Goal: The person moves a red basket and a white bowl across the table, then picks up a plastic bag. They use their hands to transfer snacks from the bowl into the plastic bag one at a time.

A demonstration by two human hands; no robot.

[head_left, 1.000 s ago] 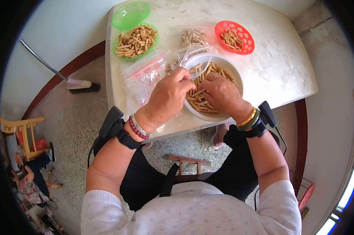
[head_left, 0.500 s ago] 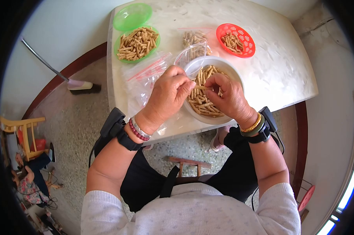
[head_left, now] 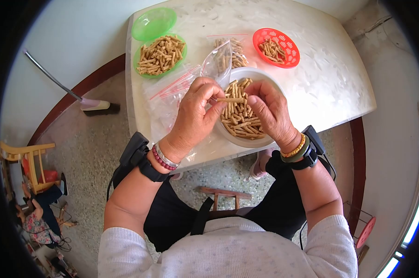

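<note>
My left hand (head_left: pixel 199 109) is closed, pinching a short tan root-like stick (head_left: pixel 231 100) between thumb and fingers. The stick lies level above a white bowl (head_left: pixel 278 83) filled with similar sticks (head_left: pixel 241 123). My right hand (head_left: pixel 270 109) is at the stick's right end, its thumb and fingers apart over the bowl. Just behind my left hand stands a clear plastic bag (head_left: pixel 217 62); whether my fingers touch it is hidden. Flat zip bags (head_left: pixel 172 90) lie on the table left of that hand.
On the table (head_left: pixel 330 69), a green bowl (head_left: pixel 136 62) holds more sticks beside a green lid or dish (head_left: pixel 154 23). A filled bag (head_left: pixel 237 48) and a red basket (head_left: pixel 290 44) stand farther back. A broom (head_left: pixel 96 105) and a seated person (head_left: pixel 40 222) are at left.
My right thumb and fingers have parted from the stick, which stays in my left hand. The upright clear bag has shifted slightly left.
</note>
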